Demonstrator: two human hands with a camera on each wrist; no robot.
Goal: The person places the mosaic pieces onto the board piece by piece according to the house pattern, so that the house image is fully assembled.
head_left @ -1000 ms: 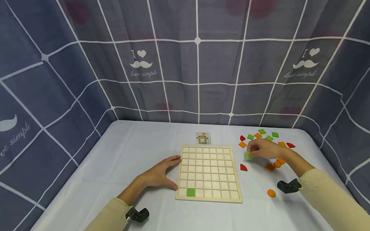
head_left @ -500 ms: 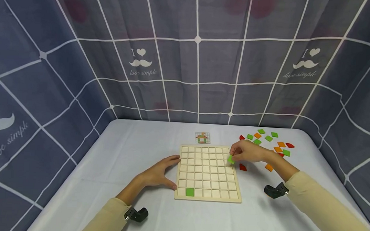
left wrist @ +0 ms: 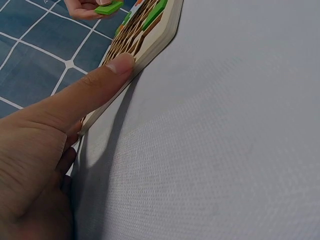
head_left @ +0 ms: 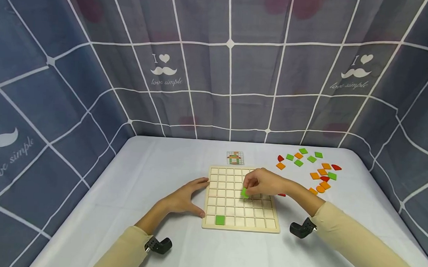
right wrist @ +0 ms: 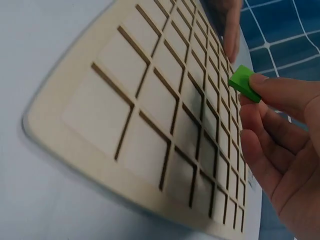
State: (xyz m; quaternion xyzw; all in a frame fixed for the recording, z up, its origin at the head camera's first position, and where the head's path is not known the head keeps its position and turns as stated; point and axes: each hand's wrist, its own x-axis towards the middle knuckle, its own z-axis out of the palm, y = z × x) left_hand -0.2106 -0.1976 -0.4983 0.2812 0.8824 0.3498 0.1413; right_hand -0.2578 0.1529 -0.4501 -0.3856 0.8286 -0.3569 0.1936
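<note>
A pale wooden grid board (head_left: pixel 240 229) lies in the middle of the white table in the head view. A green square tile (head_left: pixel 219 220) sits in a cell of its nearest row, second from the left. My left hand (head_left: pixel 182 198) rests along the board's left edge, thumb and fingers spread and touching it; the left wrist view shows the thumb (left wrist: pixel 95 87) against the rim. Over the board's right half, my right hand (head_left: pixel 265 181) pinches another green square tile (right wrist: pixel 244 82) between thumb and fingers. In the right wrist view this tile is tilted, above the cells.
Behind the board lies a small pattern card (head_left: pixel 235 158). Loose green, orange and red tiles are scattered to the right, among them an orange disc (head_left: pixel 320 189) and a green square (head_left: pixel 332 176). A dark checked curtain (head_left: pixel 252 71) surrounds the table's back and sides.
My right hand has carried the pinched green tile leftward from the scattered pieces to above the board. The left hand has stayed at the board's left edge.
</note>
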